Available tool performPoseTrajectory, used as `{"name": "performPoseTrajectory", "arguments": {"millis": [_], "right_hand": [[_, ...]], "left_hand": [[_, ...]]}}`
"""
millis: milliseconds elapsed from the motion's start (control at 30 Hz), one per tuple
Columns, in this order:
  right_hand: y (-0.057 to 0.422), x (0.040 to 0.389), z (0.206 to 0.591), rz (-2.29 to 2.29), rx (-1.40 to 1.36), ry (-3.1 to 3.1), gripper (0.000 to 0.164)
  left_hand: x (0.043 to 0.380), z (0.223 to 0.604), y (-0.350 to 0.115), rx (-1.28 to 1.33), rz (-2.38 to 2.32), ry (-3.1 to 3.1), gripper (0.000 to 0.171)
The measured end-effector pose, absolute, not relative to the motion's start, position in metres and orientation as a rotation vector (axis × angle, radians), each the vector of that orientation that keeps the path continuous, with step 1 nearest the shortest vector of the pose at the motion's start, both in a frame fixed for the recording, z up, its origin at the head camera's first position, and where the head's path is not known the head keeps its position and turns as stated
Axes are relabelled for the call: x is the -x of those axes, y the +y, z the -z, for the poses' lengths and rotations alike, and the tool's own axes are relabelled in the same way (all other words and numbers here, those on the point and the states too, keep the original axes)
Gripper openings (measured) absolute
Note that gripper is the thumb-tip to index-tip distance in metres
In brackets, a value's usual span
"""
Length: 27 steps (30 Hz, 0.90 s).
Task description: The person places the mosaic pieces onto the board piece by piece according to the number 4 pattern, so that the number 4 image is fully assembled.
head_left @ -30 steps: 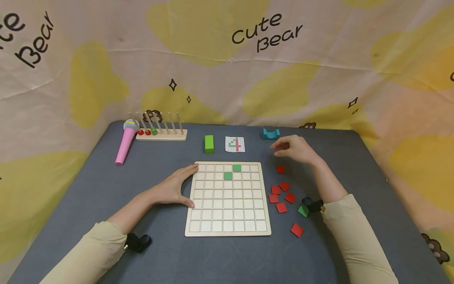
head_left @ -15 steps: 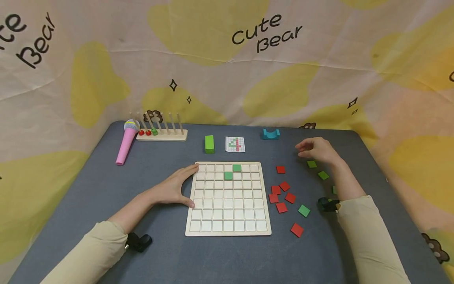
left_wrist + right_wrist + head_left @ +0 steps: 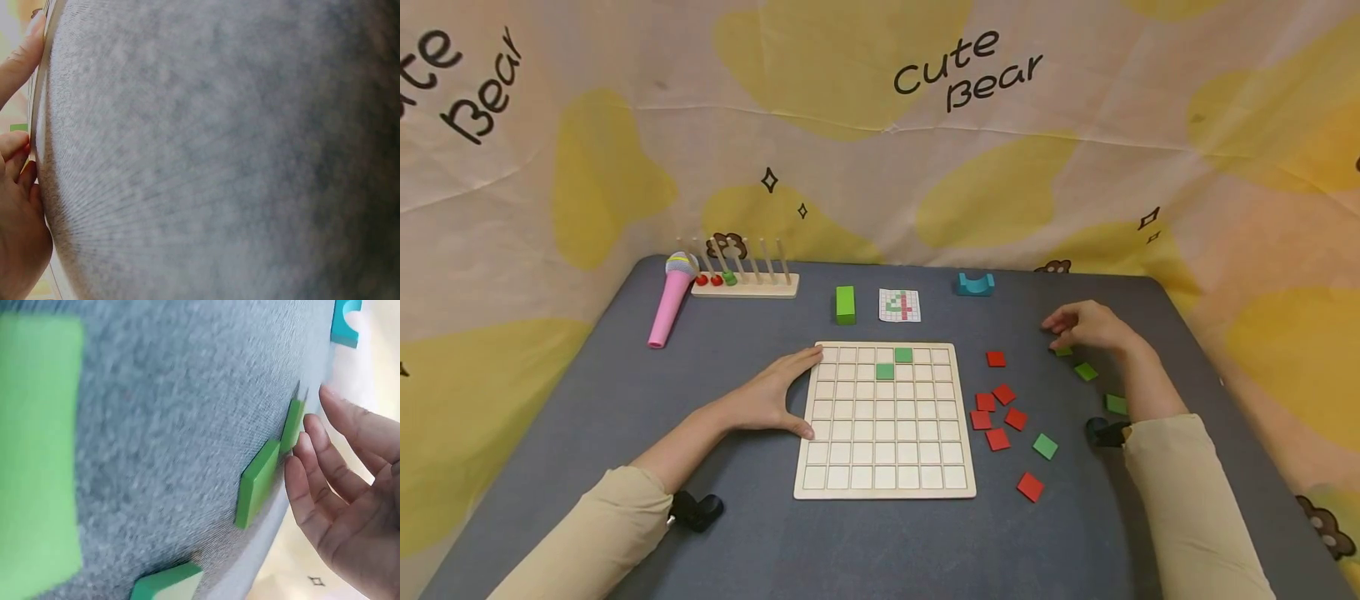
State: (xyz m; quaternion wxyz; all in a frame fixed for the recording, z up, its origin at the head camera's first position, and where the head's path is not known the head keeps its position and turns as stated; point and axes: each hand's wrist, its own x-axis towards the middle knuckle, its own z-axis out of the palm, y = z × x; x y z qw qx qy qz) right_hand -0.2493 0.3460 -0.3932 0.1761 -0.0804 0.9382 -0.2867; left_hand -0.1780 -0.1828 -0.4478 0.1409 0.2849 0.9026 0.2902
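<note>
On the gray table, the left hand [image 3: 767, 398] spreads thumb and fingers widely along the left edge of a pale grid board [image 3: 886, 454], touching it without curling round it. Two green squares [image 3: 885, 372] lie in the board's far rows. Off to the far right, the right hand [image 3: 1093, 327] has its fingers loosely bent and slightly parted, with nothing visible in its hold; they partly cover a green tile [image 3: 1063, 352], and whether they touch it I cannot tell. More green tiles [image 3: 1086, 372] lie nearer, beside the wrist. Loose red tiles [image 3: 997, 439] stand in the way between these and the board. Beyond the board, from left to right, are a pink microphone [image 3: 668, 308], a peg stand [image 3: 747, 287], an upright green block [image 3: 846, 305], a card [image 3: 899, 306] showing a 4, and a blue notched piece [image 3: 975, 285].
</note>
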Motion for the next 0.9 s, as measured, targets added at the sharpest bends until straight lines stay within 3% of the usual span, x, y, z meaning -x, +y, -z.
{"name": "performPoseTrajectory", "arguments": {"millis": [433,900], "right_hand": [[0.367,0.252,0.401,0.814,0.23,2.573,0.044],[0.371,0.253,0.401,0.812,0.29,2.536,0.035]], "left_hand": [[0.179,0.448,-0.183,-0.822,-0.839,2.605,0.123],[0.179,0.45,-0.183,-0.819,-0.848,2.61,0.123]]}}
